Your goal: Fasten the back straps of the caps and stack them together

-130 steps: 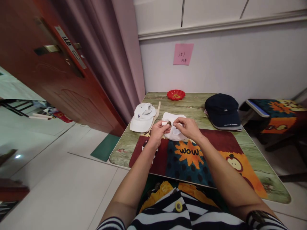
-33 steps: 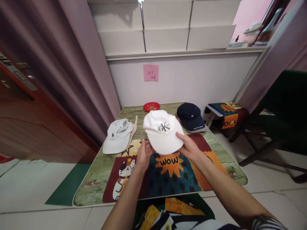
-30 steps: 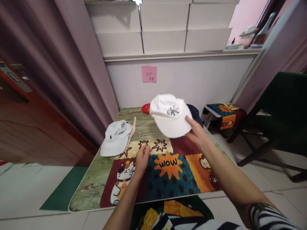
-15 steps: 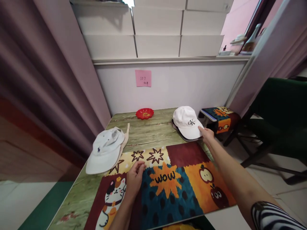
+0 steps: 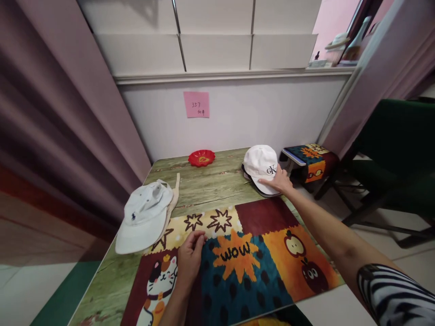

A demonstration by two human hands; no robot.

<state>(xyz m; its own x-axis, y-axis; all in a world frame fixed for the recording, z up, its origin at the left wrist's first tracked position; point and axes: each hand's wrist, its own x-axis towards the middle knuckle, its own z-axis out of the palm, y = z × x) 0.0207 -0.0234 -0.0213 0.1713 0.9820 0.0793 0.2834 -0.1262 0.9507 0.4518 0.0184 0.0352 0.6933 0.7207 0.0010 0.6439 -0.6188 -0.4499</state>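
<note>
- Two hands are ours: our right hand (image 5: 279,182) reaches to the far right of the table (image 5: 210,185) and lies flat, fingers spread, on the brim of the white cap with the black letters (image 5: 261,164); it presses on the cap and closes on nothing.
- That cap sits on top of a dark cap (image 5: 254,186), of which we see only a thin edge poking out below, at the table's far right corner just beside the small stool (image 5: 307,163).
- Our left hand (image 5: 190,259) rests on the bright cartoon mat (image 5: 238,258) near us, fingers loosely curled and holding nothing.
- We judge the white cap light and soft in the crown, so it would dent under a squeeze; the brim looks stiffer and is the surest place to take hold, thumb under and fingers over.
- Stacked as it is, we think it could slide off the cap below if pushed sideways, so a straight lift from the brim seems safest.
- Another white cap with a small blue logo (image 5: 144,216) lies at the left edge of the table, well apart from both hands.
- One red dish (image 5: 201,158) stands at the back by the wall, under a pink note (image 5: 196,104).
</note>
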